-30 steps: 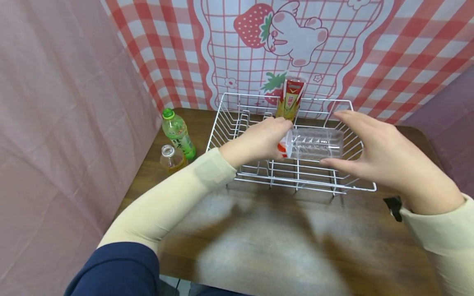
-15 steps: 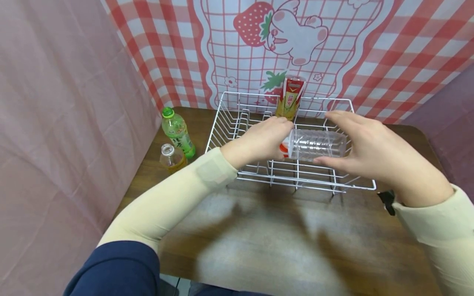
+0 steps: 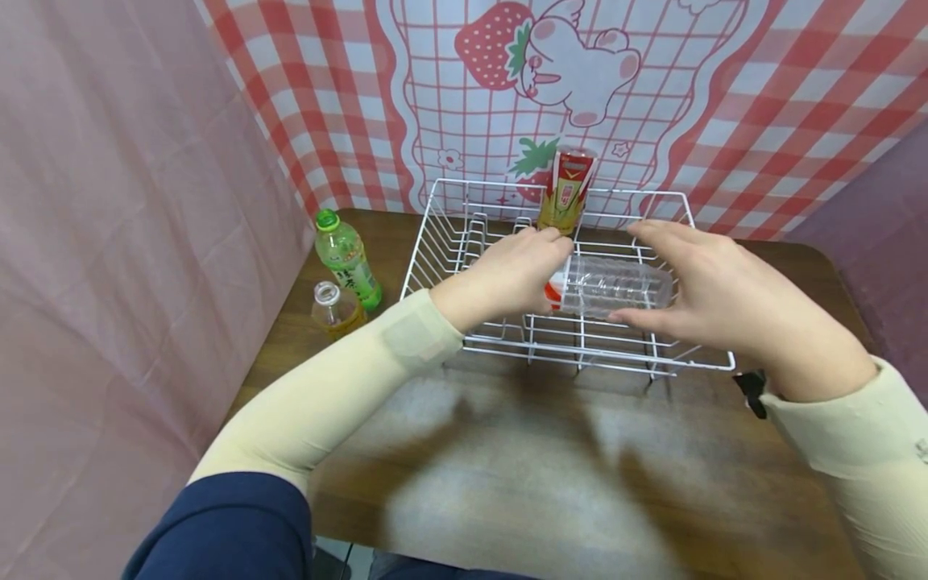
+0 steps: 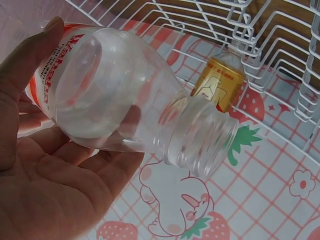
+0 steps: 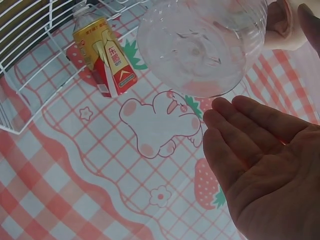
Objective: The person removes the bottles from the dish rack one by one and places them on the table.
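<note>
My left hand (image 3: 507,274) grips a clear plastic bottle (image 3: 616,286) around its red-and-white label. The bottle lies sideways above the white wire dish rack (image 3: 500,184), base to the right. Its neck (image 4: 202,137) shows no cap in the left wrist view. Around the base end, my right hand (image 3: 739,306) is spread, thumb apart from straight fingers. Seen from the right wrist, those fingertips (image 5: 220,107) are close by the bottle's base (image 5: 195,52); whether they touch cannot be told. A red-and-gold labelled bottle (image 3: 569,193) stands neck down at the rack's back.
Left of the rack on the wooden table (image 3: 507,483) stand a green bottle (image 3: 350,262) with a green cap and a capless clear bottle (image 3: 339,312) with an amber lower part. A checked strawberry cloth (image 3: 348,97) hangs behind; a pink curtain (image 3: 145,201) borders the left.
My right hand has moved left, closer around the bottle's base end. The bottle has tilted slightly in my left hand, which has barely moved.
</note>
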`<state>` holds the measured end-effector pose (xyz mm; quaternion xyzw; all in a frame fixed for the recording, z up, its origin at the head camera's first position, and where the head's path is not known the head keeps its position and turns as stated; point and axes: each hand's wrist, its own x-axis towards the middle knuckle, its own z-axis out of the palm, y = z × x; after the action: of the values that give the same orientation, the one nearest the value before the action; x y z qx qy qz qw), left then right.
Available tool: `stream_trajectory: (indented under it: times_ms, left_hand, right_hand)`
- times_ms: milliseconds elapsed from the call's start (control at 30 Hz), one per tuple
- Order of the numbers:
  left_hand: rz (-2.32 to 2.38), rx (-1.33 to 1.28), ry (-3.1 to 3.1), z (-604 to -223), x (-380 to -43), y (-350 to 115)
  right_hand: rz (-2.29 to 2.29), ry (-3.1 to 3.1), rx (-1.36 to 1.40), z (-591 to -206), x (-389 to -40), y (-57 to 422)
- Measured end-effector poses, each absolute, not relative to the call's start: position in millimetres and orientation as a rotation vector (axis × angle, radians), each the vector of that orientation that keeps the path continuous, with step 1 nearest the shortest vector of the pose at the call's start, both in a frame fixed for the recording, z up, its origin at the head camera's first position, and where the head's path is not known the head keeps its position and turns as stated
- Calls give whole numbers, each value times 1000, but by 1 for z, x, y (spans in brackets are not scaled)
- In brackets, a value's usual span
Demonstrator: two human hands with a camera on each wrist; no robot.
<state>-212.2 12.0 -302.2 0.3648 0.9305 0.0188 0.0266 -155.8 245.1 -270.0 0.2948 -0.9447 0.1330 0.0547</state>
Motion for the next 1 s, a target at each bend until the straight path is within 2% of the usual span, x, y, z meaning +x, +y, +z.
stream_trajectory:
  times_ms: [1000]
  left_hand:
    - [4,1224,2886,-301,-199,22]
  right_hand:
    - [236,-3040,941,-287,-172,221]
